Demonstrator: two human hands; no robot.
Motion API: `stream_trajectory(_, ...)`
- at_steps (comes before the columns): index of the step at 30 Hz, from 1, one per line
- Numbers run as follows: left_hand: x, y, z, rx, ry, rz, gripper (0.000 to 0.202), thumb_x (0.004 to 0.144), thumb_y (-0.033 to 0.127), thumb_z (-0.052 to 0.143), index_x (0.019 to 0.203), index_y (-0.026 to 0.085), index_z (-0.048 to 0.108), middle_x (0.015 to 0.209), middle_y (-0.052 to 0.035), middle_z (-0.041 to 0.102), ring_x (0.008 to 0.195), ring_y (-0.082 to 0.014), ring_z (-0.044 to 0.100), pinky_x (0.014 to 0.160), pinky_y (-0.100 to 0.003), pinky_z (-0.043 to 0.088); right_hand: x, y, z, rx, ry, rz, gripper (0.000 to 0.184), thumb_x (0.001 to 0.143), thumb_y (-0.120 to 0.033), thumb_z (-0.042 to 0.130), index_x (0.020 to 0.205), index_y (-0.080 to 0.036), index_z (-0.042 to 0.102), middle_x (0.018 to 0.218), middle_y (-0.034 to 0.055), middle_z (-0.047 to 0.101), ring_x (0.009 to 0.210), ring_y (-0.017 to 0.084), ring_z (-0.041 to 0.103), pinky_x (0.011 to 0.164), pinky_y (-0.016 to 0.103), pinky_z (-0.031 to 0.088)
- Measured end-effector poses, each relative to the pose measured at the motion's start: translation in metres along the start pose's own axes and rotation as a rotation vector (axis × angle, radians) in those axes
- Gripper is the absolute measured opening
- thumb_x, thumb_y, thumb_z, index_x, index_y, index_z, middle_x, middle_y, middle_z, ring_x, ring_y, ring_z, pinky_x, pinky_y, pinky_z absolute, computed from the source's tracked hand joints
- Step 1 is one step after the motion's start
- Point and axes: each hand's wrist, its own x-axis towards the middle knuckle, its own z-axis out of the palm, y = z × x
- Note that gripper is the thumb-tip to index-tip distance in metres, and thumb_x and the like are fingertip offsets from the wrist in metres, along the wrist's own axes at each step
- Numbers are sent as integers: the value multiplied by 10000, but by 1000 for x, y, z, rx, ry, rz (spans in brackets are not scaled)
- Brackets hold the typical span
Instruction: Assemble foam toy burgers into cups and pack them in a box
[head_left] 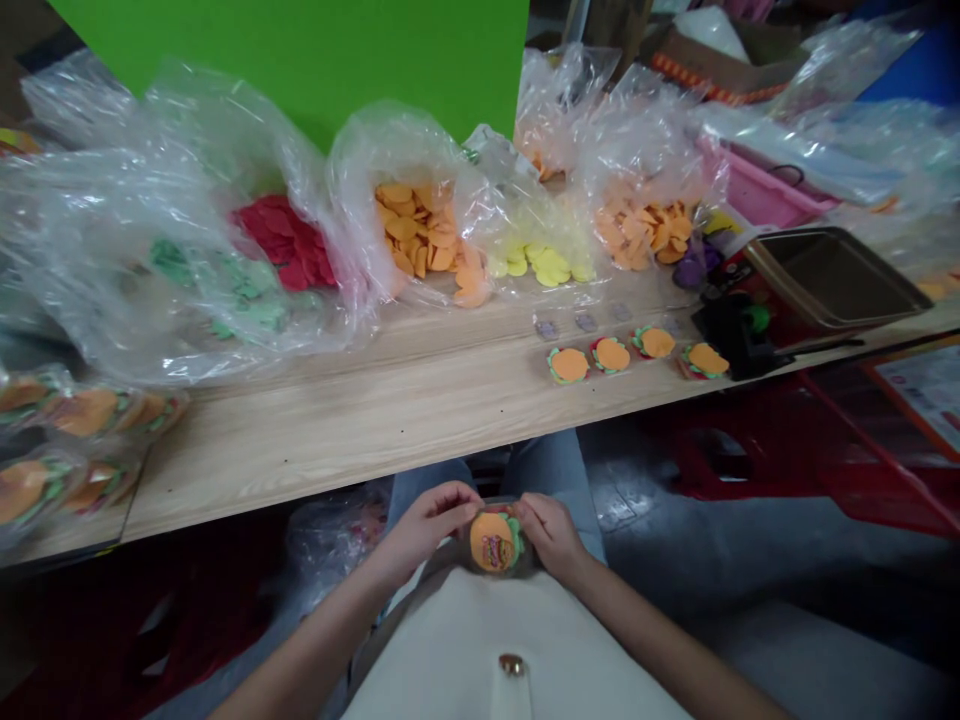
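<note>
A clear plastic case holding a foam toy burger (492,543) is between my hands, close to my lap and below the table edge. Its orange bun carries a small burger sticker, and green and red layers show at the rim. My left hand (447,510) grips the case's upper left side with thumb and bent fingers. On the other side my right hand (549,532) has its fingers closed on the upper right edge. Several similar toy burgers (568,365) sit in a row on the table, with small clear stickers (585,322) behind them.
Plastic bags along the back of the wooden table (337,425) hold red foam pieces (285,243), orange pieces (420,230), yellow pieces (547,263) and green pieces (244,290). Cased burgers (86,410) are stacked at left. A brown bin (836,275) and black tape dispenser (739,335) stand at right.
</note>
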Motion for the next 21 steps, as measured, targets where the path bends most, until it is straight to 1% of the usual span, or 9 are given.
stream_trajectory(3, 2, 15, -2, 360, -94, 240, 169, 738, 318, 586, 833, 220, 688, 793, -43, 585, 766, -160, 512, 700, -251, 398, 1, -9, -10, -42, -113, -88, 331, 903, -344, 308, 617, -193, 379, 592, -24, 404, 565, 113, 379, 531, 241, 263)
stream_trajectory(5, 3, 20, 0, 468, -141, 337, 171, 751, 311, 575, 848, 237, 695, 811, -52, 586, 803, -172, 518, 740, -267, 400, 0, -16, -18, -96, -199, -149, 269, 893, -326, 328, 664, -195, 384, 643, -16, 423, 605, 121, 391, 555, 244, 280)
stream_trajectory(7, 3, 21, 3, 474, -166, 343, 182, 774, 306, 550, 857, 235, 696, 811, -59, 594, 804, -173, 530, 750, -274, 403, -2, -23, -25, -122, -265, -179, 218, 888, -300, 330, 702, -197, 380, 687, -6, 440, 637, 127, 398, 579, 247, 302)
stream_trajectory(9, 0, 20, 6, 454, -172, 326, 189, 787, 298, 535, 863, 232, 695, 823, -64, 597, 812, -174, 537, 761, -281, 405, -5, -27, -29, -127, -295, -198, 202, 888, -282, 317, 712, -200, 373, 708, 2, 448, 652, 133, 398, 595, 253, 319)
stream_trajectory(14, -10, 12, 12, 442, -124, 313, 173, 774, 294, 553, 828, 234, 707, 792, -64, 591, 790, -175, 534, 737, -278, 410, -11, -29, -26, -129, -336, -243, 198, 889, -276, 306, 722, -203, 385, 704, 9, 456, 650, 143, 397, 594, 267, 326)
stream_trajectory(18, -10, 10, 14, 462, -60, 299, 166, 771, 291, 554, 786, 222, 705, 763, -58, 591, 757, -169, 538, 722, -274, 408, -13, -27, -25, -101, -322, -182, 227, 899, -286, 301, 701, -205, 375, 685, -1, 444, 635, 136, 396, 589, 264, 328)
stream_trajectory(21, -8, 12, 14, 486, -40, 294, 174, 787, 293, 532, 814, 224, 690, 789, -55, 594, 769, -169, 544, 726, -275, 406, -10, -30, -27, -87, -314, -126, 203, 909, -295, 302, 758, -203, 401, 740, 4, 462, 690, 137, 426, 625, 258, 347)
